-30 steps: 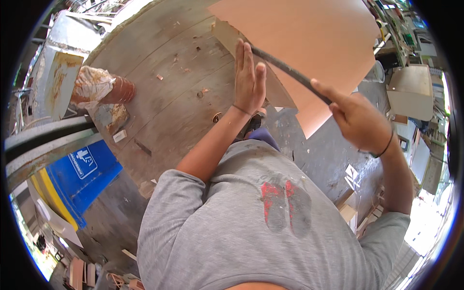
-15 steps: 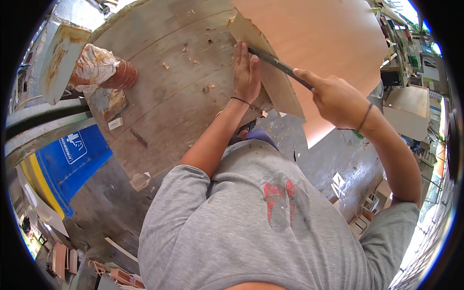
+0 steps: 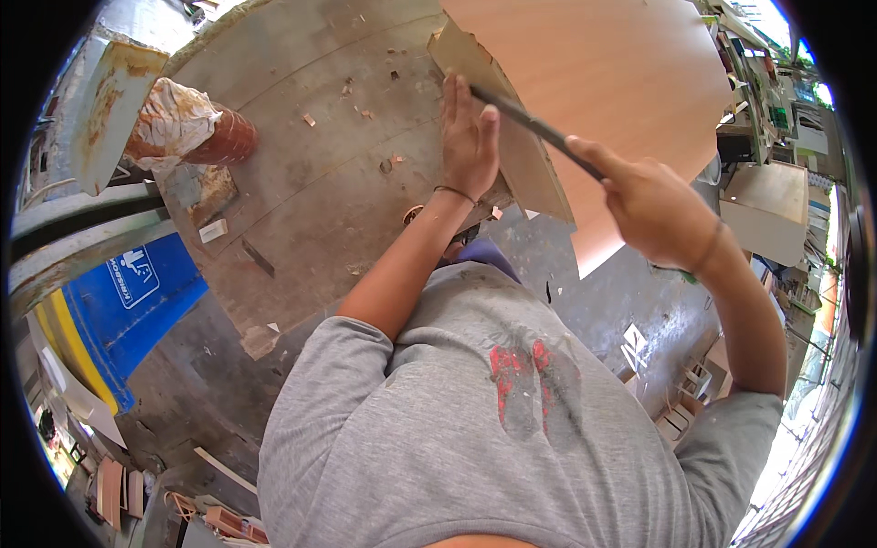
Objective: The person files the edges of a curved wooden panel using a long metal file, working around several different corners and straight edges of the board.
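Observation:
My right hand [image 3: 662,215] grips one end of a long, dark, flat metal bar [image 3: 548,133] that looks like a file. Its far end lies by the edge of a narrow tan board [image 3: 530,178], close to my left fingertips. My left hand [image 3: 470,151] is flat, fingers stretched and thumb apart, resting at the board's left edge. Under and beyond the narrow board spreads a large pinkish-tan sheet [image 3: 612,82]. Whether the bar touches the board's edge is hard to make out.
The worn wooden table [image 3: 311,192] carries small chips and scraps. On its left stands a reddish-brown can [image 3: 233,139] topped with crumpled plastic, beside a rusty metal piece [image 3: 114,119]. A blue container [image 3: 137,297] with a yellow band is below. Stacked materials [image 3: 767,82] line the far right.
My right hand has drawn back slightly, right and toward me, taking the bar along. My left hand stays by the board's edge, its thumb a little more raised.

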